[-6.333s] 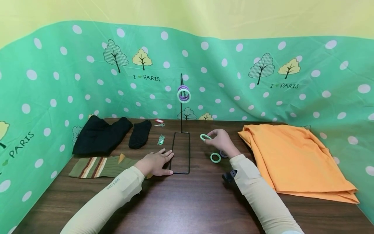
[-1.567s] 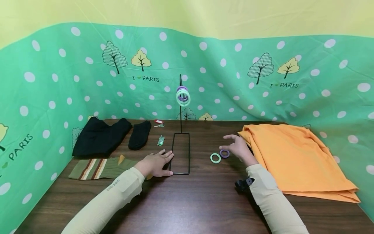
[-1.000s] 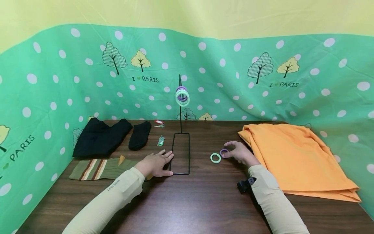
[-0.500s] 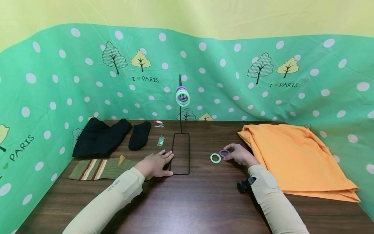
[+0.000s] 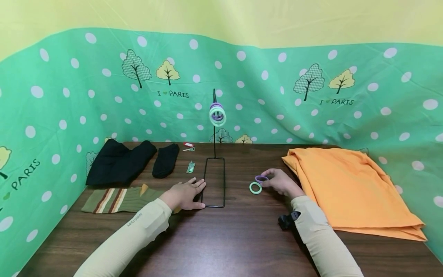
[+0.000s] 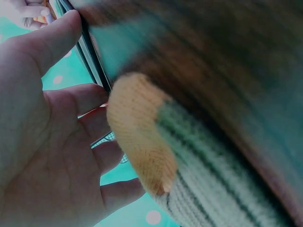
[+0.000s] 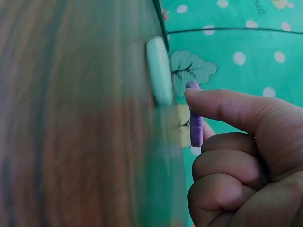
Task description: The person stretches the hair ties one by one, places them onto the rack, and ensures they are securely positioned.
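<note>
My right hand [image 5: 281,182] pinches a purple ring [image 5: 261,179] between thumb and index finger. In the right wrist view the purple ring [image 7: 195,123] stands apart from the tabletop, other fingers curled. A mint green ring [image 5: 255,188] lies on the table just in front of it. My left hand [image 5: 185,194] rests with spread fingers on the left side of the black wire stand's base [image 5: 224,184]. High on the stand's upright hang purple and mint green rings [image 5: 217,116]. By the left hand's palm side, the left wrist view shows the orange part of a green sock [image 6: 137,127].
Left on the table [image 5: 221,246] lie a black folded garment [image 5: 117,161], a black sock [image 5: 166,161], a striped green sock [image 5: 114,200], a key with a red tag [image 5: 188,146] and a small green tagged item [image 5: 190,166]. An orange cloth [image 5: 349,192] covers the right side.
A mint green ring went from the right hand onto the stand. The right hand then came back, took hold of the purple ring and lifted it slightly leftward. The left hand stayed put.
</note>
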The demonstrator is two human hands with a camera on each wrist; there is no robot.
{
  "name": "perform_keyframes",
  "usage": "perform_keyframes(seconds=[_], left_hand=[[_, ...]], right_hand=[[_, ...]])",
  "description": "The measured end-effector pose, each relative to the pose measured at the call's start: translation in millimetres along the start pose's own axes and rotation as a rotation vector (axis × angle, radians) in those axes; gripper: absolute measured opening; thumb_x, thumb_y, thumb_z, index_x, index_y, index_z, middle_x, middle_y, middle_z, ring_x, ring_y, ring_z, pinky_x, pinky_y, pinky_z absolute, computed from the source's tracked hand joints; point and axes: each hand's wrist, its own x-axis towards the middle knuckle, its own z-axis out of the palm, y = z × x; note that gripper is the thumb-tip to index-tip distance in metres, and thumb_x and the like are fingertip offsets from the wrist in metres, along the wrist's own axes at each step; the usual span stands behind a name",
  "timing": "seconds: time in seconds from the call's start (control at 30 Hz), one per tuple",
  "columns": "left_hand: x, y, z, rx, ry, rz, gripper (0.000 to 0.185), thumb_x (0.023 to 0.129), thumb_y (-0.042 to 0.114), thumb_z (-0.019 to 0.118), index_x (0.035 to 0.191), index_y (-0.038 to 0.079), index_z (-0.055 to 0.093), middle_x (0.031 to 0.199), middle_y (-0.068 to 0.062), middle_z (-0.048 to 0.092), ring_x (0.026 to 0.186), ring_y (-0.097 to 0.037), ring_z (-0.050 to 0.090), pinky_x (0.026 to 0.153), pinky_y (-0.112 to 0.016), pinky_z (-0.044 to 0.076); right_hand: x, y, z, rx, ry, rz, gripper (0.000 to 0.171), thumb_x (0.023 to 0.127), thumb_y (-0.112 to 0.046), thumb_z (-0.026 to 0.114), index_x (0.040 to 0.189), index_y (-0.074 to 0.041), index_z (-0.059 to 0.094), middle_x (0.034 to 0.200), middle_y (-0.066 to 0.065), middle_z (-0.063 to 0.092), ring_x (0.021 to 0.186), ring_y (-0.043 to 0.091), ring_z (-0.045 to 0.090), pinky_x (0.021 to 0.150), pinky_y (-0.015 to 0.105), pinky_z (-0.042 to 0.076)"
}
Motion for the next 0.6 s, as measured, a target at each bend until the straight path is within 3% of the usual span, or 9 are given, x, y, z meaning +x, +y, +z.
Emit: perform_keyframes(seconds=[0.17,0.3,0.47,0.6], left_hand=[[-0.1,0.1,-0.2,0.0,0.0,0.0,0.078,0.087,0.059,0.048,0.149,0.019,0.02,0.156,0.004,0.016,0.144,-0.023,0.012,0.108,-0.055,0.025],[-0.2,0.2,-0.6,0.003,0.001,-0.002,0.078,0.087,0.059,0.048,0.149,0.019,0.02,0.156,0.004,0.016,0.144,-0.023,0.012,0.108,-0.054,0.025],[-0.1,0.3,-0.4,0.002,-0.004,-0.004,0.078,0.088,0.059,0.048,0.149,0.02,0.02,0.156,0.004,0.015,0.144,-0.023,0.011,0.109,-0.054,0.025],[0.0,0.1,-0.1,-0.001,-0.006,-0.006,0.078,0.087,0.059,0.048,0.149,0.02,0.02,0.156,0.005,0.015,0.144,-0.023,0.011,0.109,-0.055,0.025]], right_hand=[[-4,-15,4,-0.035,0.01,-0.057,0.039,0.082,-0.015,0.069,0.115,-0.002,0.054,0.072,0.003,0.057,0.036,0.008,0.027,0.037,0.021,0.027],[-9,-30,9,-0.041,0.036,-0.136,0.039,0.08,-0.014,0.07,0.113,0.001,0.056,0.077,0.004,0.058,0.043,0.008,0.033,0.042,0.023,0.032],[-19,-55,15,-0.016,0.041,-0.214,0.041,0.078,-0.012,0.072,0.112,0.003,0.056,0.072,0.007,0.062,0.054,0.012,0.046,0.048,0.026,0.037],[-36,-81,17,0.002,0.03,-0.256,0.038,0.078,-0.014,0.072,0.111,-0.002,0.056,0.065,0.008,0.062,0.05,0.013,0.047,0.044,0.026,0.036]])
